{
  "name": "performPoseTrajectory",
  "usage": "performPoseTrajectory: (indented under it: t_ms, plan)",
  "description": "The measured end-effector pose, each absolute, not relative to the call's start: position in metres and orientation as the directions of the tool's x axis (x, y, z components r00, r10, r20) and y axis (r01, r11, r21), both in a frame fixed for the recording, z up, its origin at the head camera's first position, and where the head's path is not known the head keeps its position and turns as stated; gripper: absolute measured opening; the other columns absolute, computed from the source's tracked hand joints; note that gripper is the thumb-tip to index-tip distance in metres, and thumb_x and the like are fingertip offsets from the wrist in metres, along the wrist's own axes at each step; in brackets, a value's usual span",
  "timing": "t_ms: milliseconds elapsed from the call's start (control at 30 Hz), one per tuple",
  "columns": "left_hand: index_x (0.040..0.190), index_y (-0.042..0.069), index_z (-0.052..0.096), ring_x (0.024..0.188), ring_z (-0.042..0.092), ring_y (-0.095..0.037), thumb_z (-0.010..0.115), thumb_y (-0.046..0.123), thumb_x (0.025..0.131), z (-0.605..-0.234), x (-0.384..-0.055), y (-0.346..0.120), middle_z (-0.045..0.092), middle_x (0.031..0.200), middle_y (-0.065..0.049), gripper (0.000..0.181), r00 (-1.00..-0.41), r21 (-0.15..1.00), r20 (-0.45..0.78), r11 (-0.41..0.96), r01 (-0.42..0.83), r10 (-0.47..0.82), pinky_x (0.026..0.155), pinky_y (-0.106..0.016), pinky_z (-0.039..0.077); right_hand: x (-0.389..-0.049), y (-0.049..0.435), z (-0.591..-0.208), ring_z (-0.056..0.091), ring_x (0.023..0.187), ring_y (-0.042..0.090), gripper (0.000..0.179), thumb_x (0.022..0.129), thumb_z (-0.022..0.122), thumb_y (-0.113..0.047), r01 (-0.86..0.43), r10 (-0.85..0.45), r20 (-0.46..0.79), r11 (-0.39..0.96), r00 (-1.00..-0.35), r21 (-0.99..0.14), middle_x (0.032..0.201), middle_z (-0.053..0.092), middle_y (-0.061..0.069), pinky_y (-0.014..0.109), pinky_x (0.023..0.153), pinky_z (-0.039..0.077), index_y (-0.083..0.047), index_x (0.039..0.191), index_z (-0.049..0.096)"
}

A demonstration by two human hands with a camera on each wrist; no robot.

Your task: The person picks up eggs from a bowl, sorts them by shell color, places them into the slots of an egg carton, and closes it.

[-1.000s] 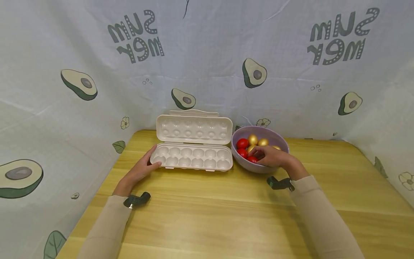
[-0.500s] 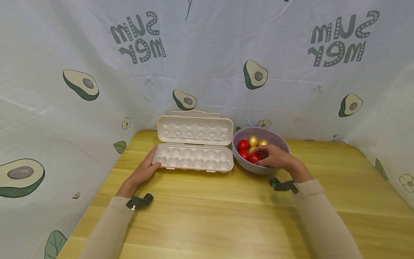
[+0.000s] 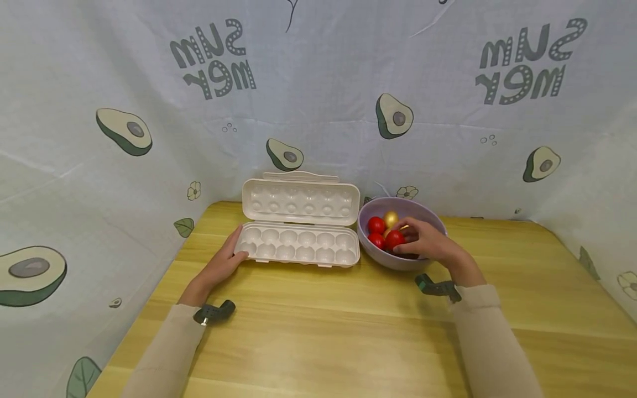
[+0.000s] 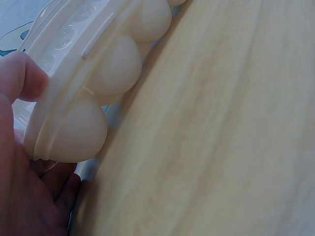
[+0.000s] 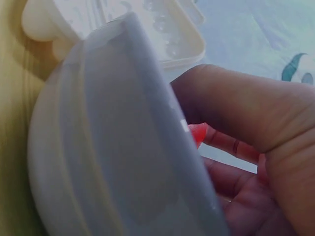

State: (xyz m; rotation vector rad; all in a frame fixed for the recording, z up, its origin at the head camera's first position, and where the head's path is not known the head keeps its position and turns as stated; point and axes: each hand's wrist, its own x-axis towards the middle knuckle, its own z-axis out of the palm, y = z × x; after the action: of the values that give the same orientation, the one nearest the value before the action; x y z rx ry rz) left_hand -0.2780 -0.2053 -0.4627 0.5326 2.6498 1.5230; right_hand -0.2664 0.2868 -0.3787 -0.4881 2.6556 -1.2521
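An open white plastic egg box [image 3: 297, 263] lies with its lid [image 3: 301, 185] tilted up behind its rows of hollow cups. My left hand [image 3: 222, 266] holds the box by its left end, thumb over the rim and fingers beneath, as the left wrist view shows. Beside the box stands a purple bowl [image 3: 393, 262] with red and gold eggs in it. Inside the bowl, my right hand [image 3: 429, 241] pinches a red egg [image 3: 395, 239] between thumb and fingers. In the right wrist view the bowl wall [image 5: 128, 132] covers most of that egg [image 5: 198, 133].
Two more red eggs [image 3: 376, 225] and a gold egg [image 3: 391, 218] show in the bowl's left half; my hand hides part of the rest. Behind the wooden table [image 3: 318, 331] hangs a printed cloth [image 3: 323, 83], which also rises at both sides.
My right hand has closed on a red egg and lifted it slightly among the others. The left hand keeps its hold on the box. The head view has shifted a little.
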Motion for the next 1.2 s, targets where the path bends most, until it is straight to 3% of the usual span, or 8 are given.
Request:
performPoseTrajectory:
  t_ms: [267, 567, 733, 967, 1200]
  plan:
    - [0.154, 0.001, 0.004, 0.146, 0.005, -0.037, 0.048, 0.013, 0.097, -0.462, -0.273, -0.205, 0.006, 0.16, -0.021, 0.072, -0.943, 0.838, 0.145, 0.47, 0.278, 0.299, 0.116, -0.055, 0.008, -0.265, 0.284, -0.377, 0.056, 0.111, 0.039, 0.048, 0.086, 0.073, -0.016, -0.213, -0.316, 0.017, 0.6, -0.949, -0.771, 0.123, 0.057, 0.023, 0.042, 0.088, 0.054, 0.0, 0.127, 0.054]
    - [0.154, 0.001, 0.005, 0.146, 0.006, -0.038, 0.047, 0.009, 0.098, -0.463, -0.274, -0.204, 0.006, 0.159, -0.022, 0.071, -0.953, 0.831, 0.122, 0.497, 0.251, 0.279, 0.115, -0.057, 0.008, -0.273, 0.272, -0.377, 0.055, 0.114, 0.04, 0.053, 0.085, 0.074, -0.025, -0.159, -0.255, 0.015, 0.553, -0.967, -0.818, 0.129, 0.055, 0.021, 0.052, 0.088, 0.052, -0.009, 0.132, 0.054]
    - [0.153, -0.002, 0.005, 0.145, 0.005, -0.042, 0.047, 0.005, 0.097, -0.463, -0.276, -0.203, 0.006, 0.158, -0.025, 0.071, -0.959, 0.84, 0.108, 0.493, 0.229, 0.262, 0.114, -0.059, 0.007, -0.278, 0.264, -0.377, 0.057, 0.113, 0.038, 0.054, 0.084, 0.075, -0.026, -0.14, -0.241, 0.016, 0.507, -0.97, -0.85, 0.128, 0.056, 0.019, 0.048, 0.087, 0.053, -0.011, 0.132, 0.055]
    - [0.155, 0.005, 0.006, 0.146, 0.007, -0.037, 0.049, 0.012, 0.097, -0.465, -0.275, -0.206, 0.008, 0.16, -0.019, 0.073, -0.959, 0.825, 0.116, 0.512, 0.238, 0.26, 0.115, -0.056, 0.009, -0.283, 0.251, -0.379, 0.057, 0.112, 0.039, 0.058, 0.083, 0.077, -0.024, -0.108, -0.25, -0.001, 0.424, -0.968, -0.899, 0.129, 0.054, 0.019, 0.045, 0.085, 0.054, -0.01, 0.134, 0.053]
    - [0.155, 0.006, 0.006, 0.146, 0.007, -0.037, 0.051, 0.013, 0.097, -0.465, -0.276, -0.205, 0.008, 0.16, -0.02, 0.073, -0.953, 0.829, 0.134, 0.497, 0.258, 0.272, 0.115, -0.056, 0.009, -0.289, 0.244, -0.384, 0.062, 0.101, 0.029, 0.053, 0.085, 0.075, -0.016, -0.083, -0.251, -0.004, 0.336, -0.968, -0.938, 0.124, 0.056, 0.021, 0.032, 0.08, 0.056, -0.005, 0.132, 0.053]
